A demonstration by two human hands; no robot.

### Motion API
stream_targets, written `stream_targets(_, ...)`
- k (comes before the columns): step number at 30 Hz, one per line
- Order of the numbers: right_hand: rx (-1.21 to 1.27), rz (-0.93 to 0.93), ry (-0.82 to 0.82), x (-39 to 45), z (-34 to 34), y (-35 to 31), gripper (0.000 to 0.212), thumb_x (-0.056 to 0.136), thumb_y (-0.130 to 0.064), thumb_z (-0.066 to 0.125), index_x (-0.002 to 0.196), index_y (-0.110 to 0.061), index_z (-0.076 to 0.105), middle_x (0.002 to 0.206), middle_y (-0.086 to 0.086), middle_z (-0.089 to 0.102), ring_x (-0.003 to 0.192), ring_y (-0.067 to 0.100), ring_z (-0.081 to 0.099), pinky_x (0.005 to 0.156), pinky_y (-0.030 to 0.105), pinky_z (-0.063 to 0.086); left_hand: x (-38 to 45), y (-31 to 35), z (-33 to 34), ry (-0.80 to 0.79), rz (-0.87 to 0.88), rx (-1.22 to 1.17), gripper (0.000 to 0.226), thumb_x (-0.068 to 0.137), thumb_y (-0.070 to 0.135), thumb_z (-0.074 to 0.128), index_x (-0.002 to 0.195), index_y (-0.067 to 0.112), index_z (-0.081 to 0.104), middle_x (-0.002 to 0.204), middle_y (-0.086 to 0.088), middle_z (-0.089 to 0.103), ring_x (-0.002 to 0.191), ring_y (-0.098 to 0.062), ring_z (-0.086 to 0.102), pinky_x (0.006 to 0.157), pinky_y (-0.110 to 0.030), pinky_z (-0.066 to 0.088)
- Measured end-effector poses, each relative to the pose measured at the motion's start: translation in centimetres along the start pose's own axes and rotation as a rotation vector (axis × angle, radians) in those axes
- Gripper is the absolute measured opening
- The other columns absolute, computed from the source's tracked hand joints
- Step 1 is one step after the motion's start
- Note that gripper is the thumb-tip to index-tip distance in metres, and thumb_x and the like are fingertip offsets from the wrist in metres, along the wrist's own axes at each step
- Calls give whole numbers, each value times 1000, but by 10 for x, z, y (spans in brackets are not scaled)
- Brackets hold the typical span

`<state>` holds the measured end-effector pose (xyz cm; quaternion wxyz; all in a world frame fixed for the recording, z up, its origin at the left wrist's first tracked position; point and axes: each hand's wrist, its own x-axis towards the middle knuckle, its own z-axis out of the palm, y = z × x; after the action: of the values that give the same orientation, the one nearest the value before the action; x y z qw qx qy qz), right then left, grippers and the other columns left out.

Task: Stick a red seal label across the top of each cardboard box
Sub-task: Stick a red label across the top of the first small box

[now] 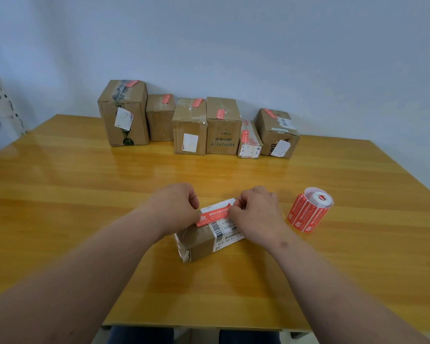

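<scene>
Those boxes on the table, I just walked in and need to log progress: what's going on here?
A person is sealing parcels. Both hands, left hand and right hand, pinch a red seal label over the near box. Six boxes along the wall already carry red labels. The label roll lies at right.

Both forearms extend forward from the lower corners of the view and converge toward the centre. The left hand (175,207) is curled, knuckles up, with the thumb and fingertips pinching at its right side. The right hand (255,211) is likewise curled, back of the hand up, fingers pinching at its left side. The two hands sit near each other, not touching.
</scene>
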<state>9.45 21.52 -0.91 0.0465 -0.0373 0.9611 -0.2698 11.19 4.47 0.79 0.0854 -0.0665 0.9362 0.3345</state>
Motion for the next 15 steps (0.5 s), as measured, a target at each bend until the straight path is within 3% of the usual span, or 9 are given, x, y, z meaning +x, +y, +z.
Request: stream_targets(15,-14,-28,2,4,3,4,21,91,-31,52,71,-29,46,111,-3,45,111,20,35,97,38,39,2,2,2,-4,-8,80,16,85,21,68,93,24,55,92,5,61,88,-14,60,79,-36,58)
